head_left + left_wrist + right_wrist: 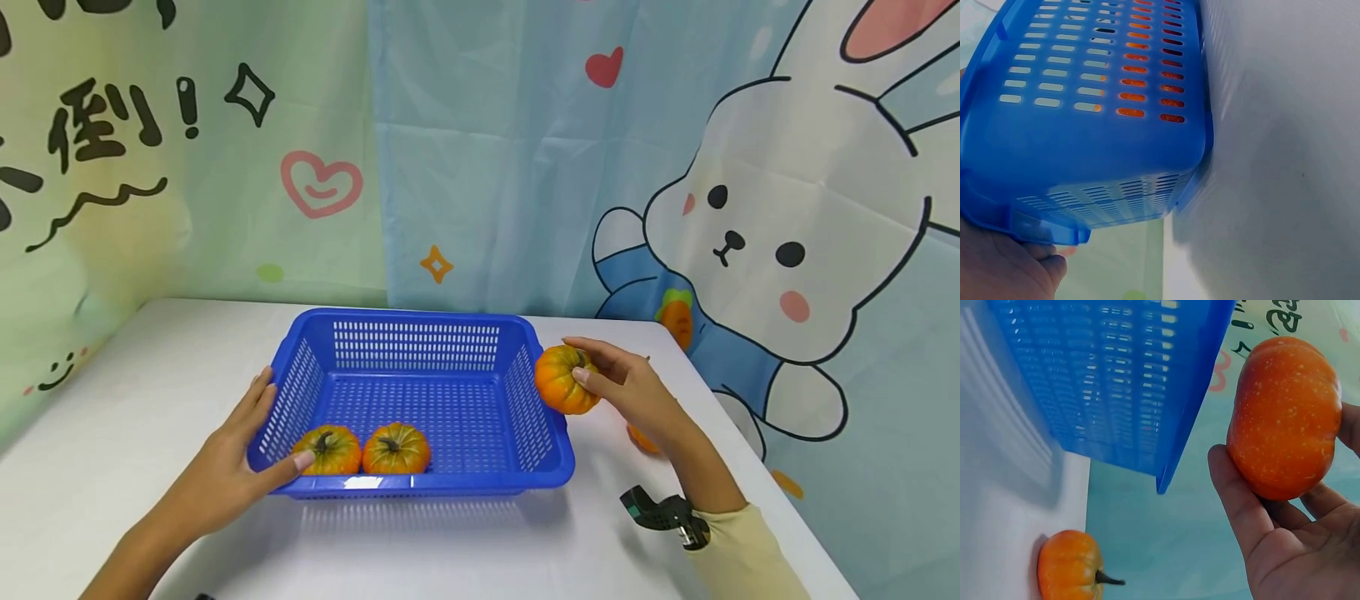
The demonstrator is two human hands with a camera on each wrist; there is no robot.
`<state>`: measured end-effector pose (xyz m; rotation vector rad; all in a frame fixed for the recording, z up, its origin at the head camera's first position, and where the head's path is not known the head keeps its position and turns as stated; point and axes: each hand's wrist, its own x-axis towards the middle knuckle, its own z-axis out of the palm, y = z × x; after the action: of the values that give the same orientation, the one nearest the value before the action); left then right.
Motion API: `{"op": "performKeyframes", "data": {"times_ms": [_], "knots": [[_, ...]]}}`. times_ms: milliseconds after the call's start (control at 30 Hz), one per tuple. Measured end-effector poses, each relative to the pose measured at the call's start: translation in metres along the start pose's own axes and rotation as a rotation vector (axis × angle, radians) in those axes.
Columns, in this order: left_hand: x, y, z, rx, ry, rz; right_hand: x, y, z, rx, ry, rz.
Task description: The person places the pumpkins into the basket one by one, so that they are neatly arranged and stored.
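Note:
A blue plastic basket [420, 400] with slotted sides sits on the table. Two small orange-and-green pumpkins, one pumpkin [330, 451] at the front left and another pumpkin [397, 448] beside it, lie inside. My left hand [225, 475] grips the basket's left front corner, thumb over the rim; in the left wrist view its fingers curl at the rim's edge. My right hand [626, 392] holds a third pumpkin [1285, 419] between thumb and fingers, raised beside the basket's right rim. Below it, a further pumpkin [1069, 565] with a dark stem rests on the table, mostly hidden by my right forearm in the head view.
The white table [420, 558] reaches back to a printed cloth backdrop [480, 167] with a rabbit drawing. A black strap device [667, 512] is on my right wrist. The table's right edge runs just beyond the pumpkin outside the basket.

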<state>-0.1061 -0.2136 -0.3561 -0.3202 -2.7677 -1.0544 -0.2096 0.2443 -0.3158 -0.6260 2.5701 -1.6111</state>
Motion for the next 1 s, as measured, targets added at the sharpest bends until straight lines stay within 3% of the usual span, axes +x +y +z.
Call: {"op": "performKeyframes", "data": {"times_ms": [433,1000], "knots": [[-0.001,0.001,-0.001,-0.002,-0.004,-0.005,0.018,-0.020,0.014,0.028,-0.122,0.022],[-0.001,0.002,0.000,0.010,0.001,-0.004,0.052,-0.038,0.025,-0.035,-0.351,-0.082]]}}
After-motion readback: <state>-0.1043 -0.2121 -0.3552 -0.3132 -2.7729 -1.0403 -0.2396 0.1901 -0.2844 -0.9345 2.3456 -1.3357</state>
